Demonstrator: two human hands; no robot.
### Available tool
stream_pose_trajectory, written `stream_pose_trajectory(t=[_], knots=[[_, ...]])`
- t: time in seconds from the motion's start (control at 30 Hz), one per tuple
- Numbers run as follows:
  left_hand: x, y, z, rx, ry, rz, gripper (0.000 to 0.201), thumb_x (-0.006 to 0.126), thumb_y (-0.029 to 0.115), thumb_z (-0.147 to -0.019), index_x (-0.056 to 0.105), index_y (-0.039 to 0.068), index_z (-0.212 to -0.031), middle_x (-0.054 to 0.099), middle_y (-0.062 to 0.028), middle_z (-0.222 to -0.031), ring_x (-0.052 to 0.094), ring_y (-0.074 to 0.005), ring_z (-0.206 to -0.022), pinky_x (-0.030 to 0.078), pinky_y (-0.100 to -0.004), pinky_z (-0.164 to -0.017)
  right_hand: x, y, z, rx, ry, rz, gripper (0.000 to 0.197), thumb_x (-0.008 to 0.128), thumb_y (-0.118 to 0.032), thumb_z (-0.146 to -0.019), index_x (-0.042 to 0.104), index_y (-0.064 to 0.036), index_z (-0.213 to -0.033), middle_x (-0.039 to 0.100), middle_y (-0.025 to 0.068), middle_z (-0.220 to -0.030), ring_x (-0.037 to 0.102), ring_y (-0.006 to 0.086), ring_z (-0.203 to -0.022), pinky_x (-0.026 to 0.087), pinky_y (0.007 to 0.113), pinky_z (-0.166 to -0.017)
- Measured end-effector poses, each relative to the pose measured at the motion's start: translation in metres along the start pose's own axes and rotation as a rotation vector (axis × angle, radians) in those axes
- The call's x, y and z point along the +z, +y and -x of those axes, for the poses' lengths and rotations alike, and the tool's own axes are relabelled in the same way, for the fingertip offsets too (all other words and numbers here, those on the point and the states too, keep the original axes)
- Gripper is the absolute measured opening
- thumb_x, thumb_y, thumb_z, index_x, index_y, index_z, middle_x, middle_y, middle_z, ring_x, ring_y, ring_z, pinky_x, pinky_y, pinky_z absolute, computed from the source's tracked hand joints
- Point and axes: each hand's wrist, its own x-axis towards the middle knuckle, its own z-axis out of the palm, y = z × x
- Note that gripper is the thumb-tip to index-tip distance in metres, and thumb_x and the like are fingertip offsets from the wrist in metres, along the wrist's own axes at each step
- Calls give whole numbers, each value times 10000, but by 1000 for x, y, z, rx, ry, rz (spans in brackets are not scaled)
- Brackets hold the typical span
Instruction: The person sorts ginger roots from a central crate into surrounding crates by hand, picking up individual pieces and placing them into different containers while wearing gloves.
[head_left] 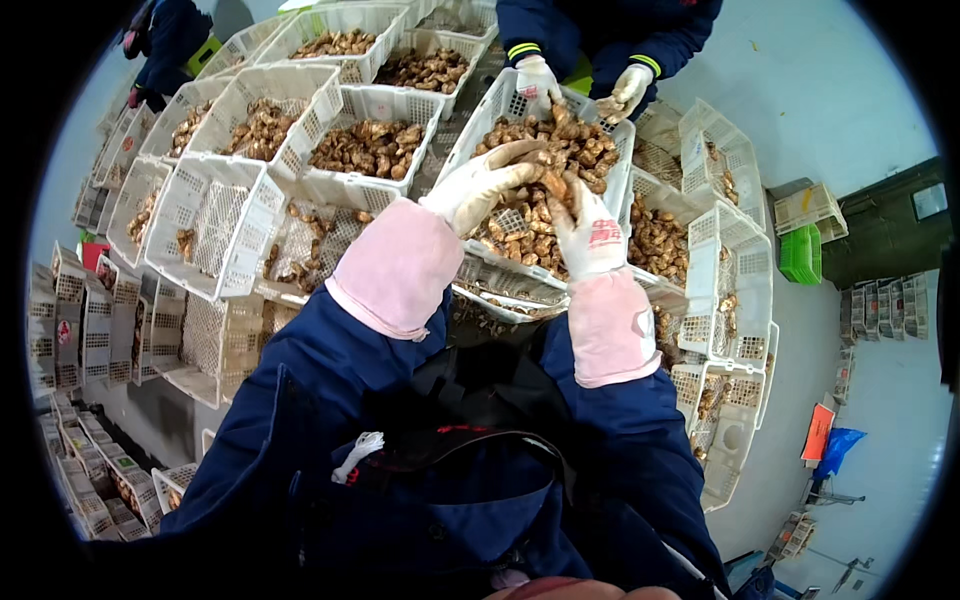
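Observation:
A white plastic crate [628, 165] heaped with brown, knobbly mushrooms [530, 245] stands in front of me. Above the heap, my left hand [482, 187] in a whitish glove is closed, its fingertips against a brown mushroom [553, 184]. My right hand [588, 232], gloved in white with red print, pinches that mushroom between thumb and fingers. Pink cuffs cover both my wrists. Across the crate a co-worker's gloved hand [538, 80] reaches to the far end of the heap. That person's other gloved hand [627, 93] hovers beside the crate's far right corner.
More white crates of mushrooms crowd the left, such as one crate [385, 105], and others line the right, including a tilted crate [735, 290]. Green baskets [800, 254] stand farther right on the floor. Another person [172, 45] is at the far left.

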Motion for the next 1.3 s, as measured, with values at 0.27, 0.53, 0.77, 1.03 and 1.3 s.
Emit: stream_pose_trajectory(t=[0.27,0.53,0.77,1.03,1.3], knots=[[6,-28,-2,57,-65,362,477,594,369,-953,529,68,-1318,614,-44,-1189,575,-175,-1019,484,-343,-897,20,-11,20,168,234,-609,311,552,-300,-967,611,-79,-1178,687,72,-915,651,173,-743,511,290,-651],[42,-2,12,-213,76,254,379,590,335,-965,571,78,-1243,638,-38,-1111,575,-75,-693,504,-253,-598,-13,-42,22,705,-250,-1463,392,514,-465,-983,609,-85,-972,573,-2,-766,495,86,-583,400,210,-514],[46,-8,3,-149,192,302,341,558,290,-986,574,59,-1236,636,-28,-1036,607,-120,-876,508,-273,-770,9,-31,14,605,-128,-1333,386,577,-463,-953,594,-78,-931,546,-18,-715,478,80,-551,371,215,-473],[47,-1,14,-227,72,492,219,505,298,-1009,575,107,-1090,563,-15,-798,541,-124,-646,471,-304,-585,-2,-30,20,687,-314,-1882,396,523,-468,-977,566,-75,-950,434,-49,-634,361,61,-463,271,204,-414],[49,12,25,-176,198,242,213,613,318,-957,596,123,-1042,523,37,-659,543,-98,-543,453,-228,-480,7,-46,27,728,-269,-1628,562,550,-626,-890,579,-69,-965,501,-9,-687,431,105,-566,360,241,-527]])
